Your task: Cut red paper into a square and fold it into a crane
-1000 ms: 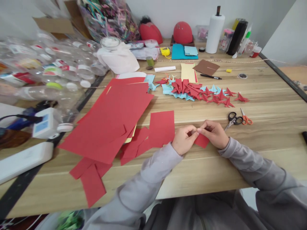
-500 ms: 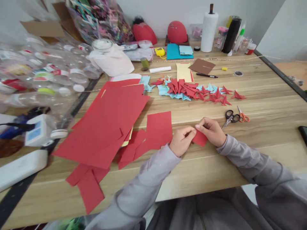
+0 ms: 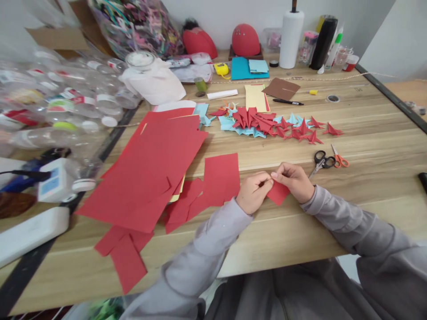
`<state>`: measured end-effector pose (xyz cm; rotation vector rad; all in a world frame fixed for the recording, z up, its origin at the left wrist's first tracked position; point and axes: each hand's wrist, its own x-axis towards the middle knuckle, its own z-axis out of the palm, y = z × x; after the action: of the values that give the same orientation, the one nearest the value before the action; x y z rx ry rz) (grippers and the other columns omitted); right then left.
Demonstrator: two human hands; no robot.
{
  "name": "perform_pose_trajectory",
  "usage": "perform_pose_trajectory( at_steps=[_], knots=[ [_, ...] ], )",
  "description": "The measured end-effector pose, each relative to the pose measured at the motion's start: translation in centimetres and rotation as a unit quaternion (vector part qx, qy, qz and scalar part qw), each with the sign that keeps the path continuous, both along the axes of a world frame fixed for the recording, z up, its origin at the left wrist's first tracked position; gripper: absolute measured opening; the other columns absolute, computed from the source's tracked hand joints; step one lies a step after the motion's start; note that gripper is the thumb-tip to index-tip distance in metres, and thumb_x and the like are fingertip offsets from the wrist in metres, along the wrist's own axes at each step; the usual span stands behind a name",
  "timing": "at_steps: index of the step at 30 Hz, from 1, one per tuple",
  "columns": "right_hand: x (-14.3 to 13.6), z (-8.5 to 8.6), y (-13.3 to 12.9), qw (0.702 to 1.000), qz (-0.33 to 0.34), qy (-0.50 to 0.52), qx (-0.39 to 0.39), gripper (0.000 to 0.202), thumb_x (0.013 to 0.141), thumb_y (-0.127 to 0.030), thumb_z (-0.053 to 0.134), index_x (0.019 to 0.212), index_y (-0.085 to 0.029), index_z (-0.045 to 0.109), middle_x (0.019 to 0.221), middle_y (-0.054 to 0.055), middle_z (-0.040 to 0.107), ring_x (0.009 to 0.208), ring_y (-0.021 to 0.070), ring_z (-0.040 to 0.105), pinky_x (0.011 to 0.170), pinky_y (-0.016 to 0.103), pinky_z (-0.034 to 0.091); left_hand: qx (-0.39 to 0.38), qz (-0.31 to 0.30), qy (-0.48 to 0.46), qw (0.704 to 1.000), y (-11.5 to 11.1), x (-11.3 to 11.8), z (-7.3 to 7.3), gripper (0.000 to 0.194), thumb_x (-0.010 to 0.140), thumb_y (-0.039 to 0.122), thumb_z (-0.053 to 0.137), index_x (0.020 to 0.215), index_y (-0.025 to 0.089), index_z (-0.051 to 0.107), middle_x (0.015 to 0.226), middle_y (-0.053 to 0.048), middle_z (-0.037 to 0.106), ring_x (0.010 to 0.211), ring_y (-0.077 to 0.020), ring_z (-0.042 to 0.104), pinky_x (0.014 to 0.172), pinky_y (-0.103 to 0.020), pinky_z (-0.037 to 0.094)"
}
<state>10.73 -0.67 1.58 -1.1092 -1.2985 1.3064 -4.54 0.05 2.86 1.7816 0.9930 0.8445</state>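
A small piece of red paper is held between my two hands just above the table. My left hand pinches its upper left edge between thumb and fingers. My right hand grips the upper right side, thumb on top, and the two hands almost touch. Part of the paper is covered by my fingers, so I cannot tell how it is folded. Left of my hands lies a flat red paper square. Black-handled scissors and orange-handled scissors rest beyond my right hand.
Large red sheets are stacked at the left, with red scraps in front. Folded red paper cranes and light blue ones lie across the middle. A black pen and brown card sit behind. Plastic bottles crowd the far left.
Both hands keep the same pinch on the red paper, with only a slight shift of the fingers. The whole view has moved a little.
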Motion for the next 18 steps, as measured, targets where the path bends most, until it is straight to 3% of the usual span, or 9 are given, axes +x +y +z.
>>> perform_pose_trajectory(
  at_steps=[6,11,18],
  knots=[
    [0.08,-0.07,0.24,0.999,-0.011,0.025,-0.027,0.039,0.065,-0.049,0.072,0.057,-0.017,0.050,0.052,-0.005,0.048,0.049,0.0073,0.038,0.049,0.023,0.029,0.012,0.002,-0.001,1.000,0.06,-0.12,0.11,0.024,0.079,0.024,0.047,0.056,0.017,0.048,0.054,0.003,0.044,0.055,-0.0102,0.042,0.055,-0.023,0.034],
    [0.40,-0.25,0.66,0.992,-0.078,0.079,-0.059,0.039,0.060,-0.046,0.076,0.055,-0.017,0.050,0.050,-0.005,0.048,0.049,0.0074,0.039,0.048,0.022,0.028,-0.047,0.006,-0.019,0.999,-0.01,-0.38,-0.07,0.021,0.076,0.021,0.046,0.056,0.017,0.049,0.054,0.003,0.048,0.046,-0.0085,0.048,0.048,-0.021,0.036],
    [0.55,0.03,0.91,0.985,-0.089,0.121,-0.082,0.039,0.057,-0.043,0.079,0.053,-0.018,0.049,0.049,-0.006,0.045,0.047,0.0069,0.035,0.047,0.022,0.025,-0.048,0.016,-0.044,0.998,0.02,-0.79,-0.13,0.019,0.072,0.019,0.048,0.053,0.017,0.052,0.051,0.003,0.050,0.045,-0.0085,0.049,0.046,-0.021,0.038]
  ],
)
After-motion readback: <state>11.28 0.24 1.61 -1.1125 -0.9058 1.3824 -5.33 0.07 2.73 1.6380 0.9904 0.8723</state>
